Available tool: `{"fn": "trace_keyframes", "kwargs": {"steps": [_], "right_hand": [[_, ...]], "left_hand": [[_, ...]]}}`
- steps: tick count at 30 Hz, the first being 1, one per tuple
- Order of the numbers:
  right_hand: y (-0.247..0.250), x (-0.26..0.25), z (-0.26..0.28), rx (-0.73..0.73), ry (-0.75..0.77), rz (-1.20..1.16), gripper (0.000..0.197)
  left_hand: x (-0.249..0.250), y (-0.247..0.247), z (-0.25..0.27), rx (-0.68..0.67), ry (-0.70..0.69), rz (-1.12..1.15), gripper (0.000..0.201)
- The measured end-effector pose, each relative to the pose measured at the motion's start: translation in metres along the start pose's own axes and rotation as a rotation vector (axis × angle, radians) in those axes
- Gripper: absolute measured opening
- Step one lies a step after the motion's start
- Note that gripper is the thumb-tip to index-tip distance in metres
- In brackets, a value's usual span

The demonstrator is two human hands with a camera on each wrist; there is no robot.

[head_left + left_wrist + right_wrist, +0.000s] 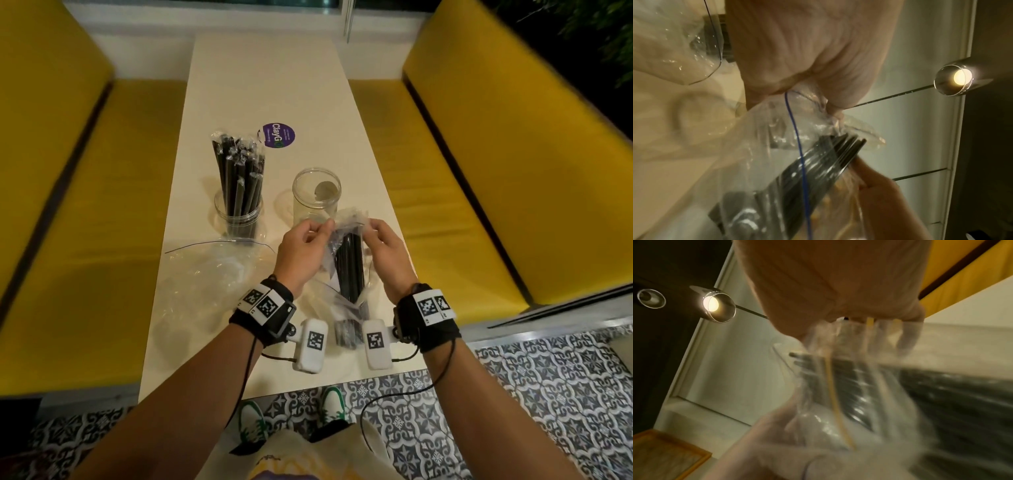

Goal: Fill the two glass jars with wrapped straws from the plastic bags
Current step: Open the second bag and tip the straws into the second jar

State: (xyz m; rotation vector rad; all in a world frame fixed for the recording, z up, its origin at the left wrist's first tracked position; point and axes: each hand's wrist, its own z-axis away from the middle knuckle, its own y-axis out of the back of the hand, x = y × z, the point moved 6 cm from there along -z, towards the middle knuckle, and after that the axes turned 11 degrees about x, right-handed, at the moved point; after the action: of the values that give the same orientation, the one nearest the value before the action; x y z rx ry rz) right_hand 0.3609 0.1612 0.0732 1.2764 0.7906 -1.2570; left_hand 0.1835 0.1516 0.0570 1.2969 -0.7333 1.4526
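Observation:
A clear plastic bag of black wrapped straws stands tilted over the table's near end. My left hand pinches the left side of its mouth and my right hand pinches the right side. Just behind them an empty glass jar stands upright. A second jar, to the left, holds several black wrapped straws. In the left wrist view my left fingers grip the bag's rim above the straw tips. In the right wrist view the bag is blurred.
An empty crumpled plastic bag lies on the cream table left of my left wrist. A purple round sticker lies farther back. Yellow bench seats flank the table on both sides. Patterned floor tiles lie below the near edge.

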Motion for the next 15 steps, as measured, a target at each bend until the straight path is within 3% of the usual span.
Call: {"fn": "trace_keyframes", "kwargs": {"steps": [3,6,9,11,13,15], "right_hand": [[-0.007,-0.003,0.015,-0.283,0.022,-0.02,0.081],[-0.009,-0.008,0.027,-0.351,0.178,0.304,0.121],[-0.007,-0.003,0.022,-0.189,0.232,0.396,0.101],[-0.007,0.003,0.016,-0.167,0.208,0.394,0.077],[-0.007,0.008,0.013,-0.201,0.209,0.456,0.059],[-0.01,0.01,0.015,-0.281,0.206,0.464,0.063]], "left_hand": [[-0.003,0.009,-0.003,0.122,0.009,0.05,0.051],[-0.001,0.017,-0.005,0.213,-0.019,-0.015,0.049],[0.005,0.008,0.0,0.066,-0.041,-0.023,0.068],[0.009,0.005,0.003,0.018,-0.129,-0.087,0.065],[0.014,0.011,-0.001,0.088,-0.196,-0.112,0.046],[0.009,0.019,-0.004,0.19,-0.057,-0.061,0.051]]}}
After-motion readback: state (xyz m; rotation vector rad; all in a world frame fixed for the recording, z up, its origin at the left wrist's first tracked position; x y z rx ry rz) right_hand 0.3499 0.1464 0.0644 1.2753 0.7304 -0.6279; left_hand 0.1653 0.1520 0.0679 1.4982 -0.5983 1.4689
